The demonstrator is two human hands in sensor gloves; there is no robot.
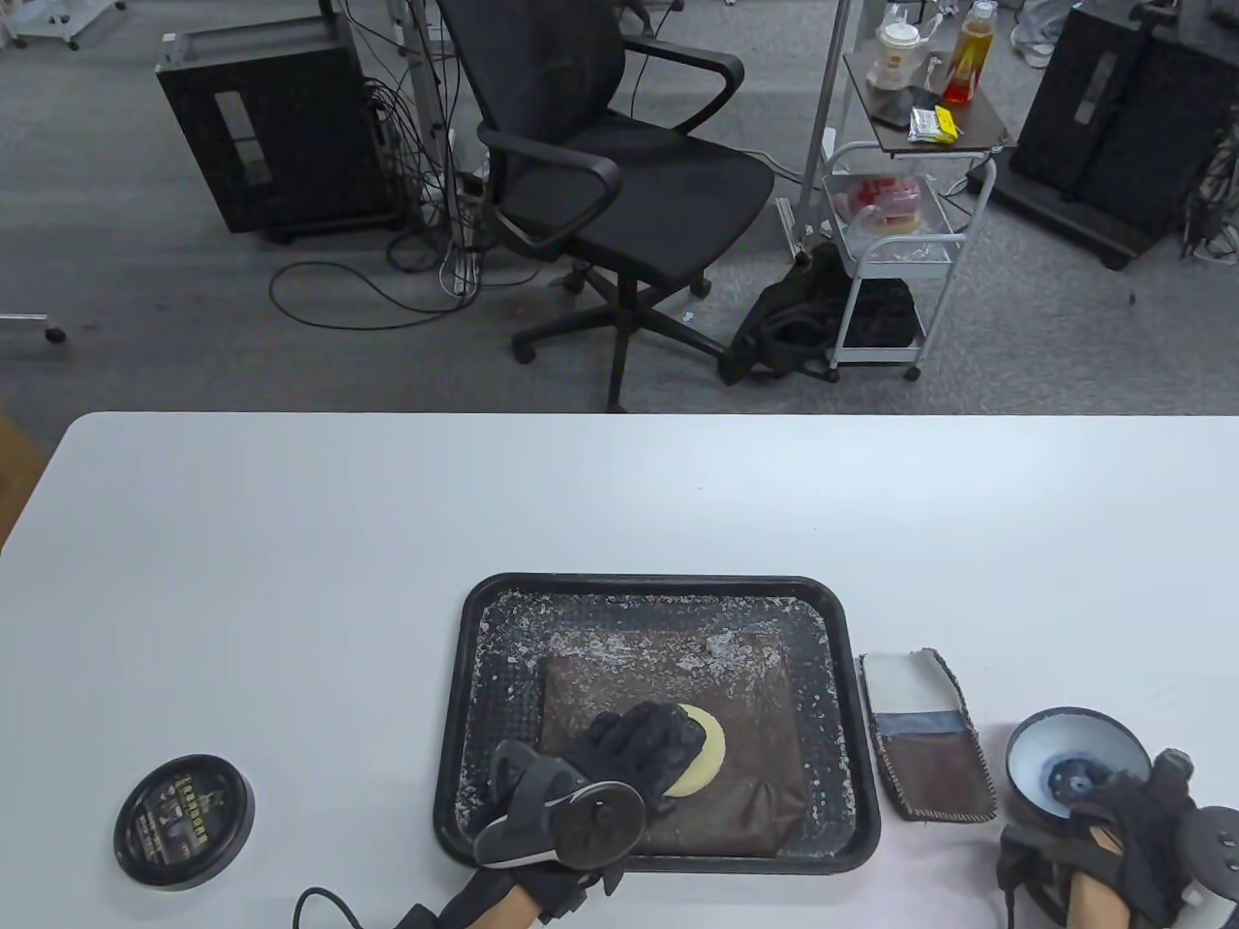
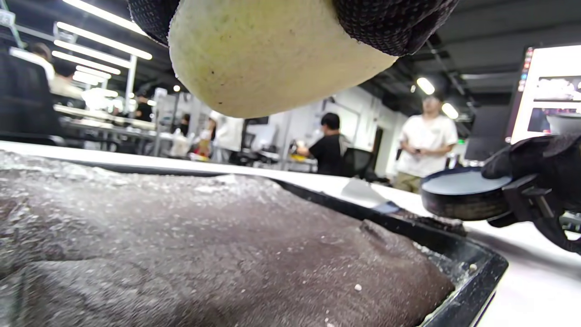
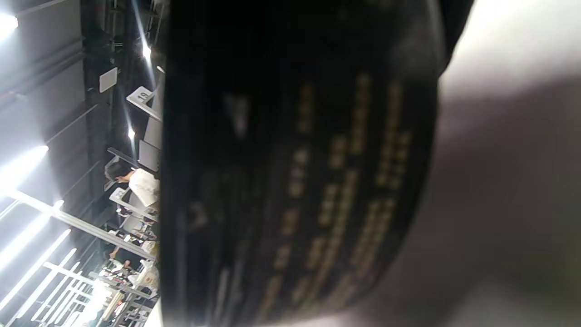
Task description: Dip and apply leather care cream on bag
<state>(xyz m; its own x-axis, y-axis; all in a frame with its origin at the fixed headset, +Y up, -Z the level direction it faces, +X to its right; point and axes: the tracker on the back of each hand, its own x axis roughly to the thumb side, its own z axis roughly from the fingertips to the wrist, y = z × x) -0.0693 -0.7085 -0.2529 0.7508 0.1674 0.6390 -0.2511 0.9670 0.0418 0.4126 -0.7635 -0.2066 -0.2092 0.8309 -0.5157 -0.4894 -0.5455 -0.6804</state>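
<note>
A brown leather bag (image 1: pixel 716 735) lies flat in a black tray (image 1: pixel 474 677), speckled with white flecks. My left hand (image 1: pixel 644 740) grips a round pale-yellow sponge (image 1: pixel 705 760) over the bag's middle. In the left wrist view the sponge (image 2: pixel 268 59) hangs just above the bag (image 2: pixel 204 254), held between gloved fingers (image 2: pixel 390 22). My right hand (image 1: pixel 1123 823) holds the open cream tin (image 1: pixel 1070 760) at the table's right front corner; its inside looks white with a dark blue patch. The right wrist view shows only the tin's black side (image 3: pixel 308 172) with gold lettering, very close.
The tin's black lid (image 1: pixel 184 821) lies at the left front of the white table (image 1: pixel 290 542). A small brown and white leather pouch (image 1: pixel 929 735) lies between the tray and the tin. An office chair (image 1: pixel 619 184) and a cart (image 1: pixel 900 213) stand beyond the table.
</note>
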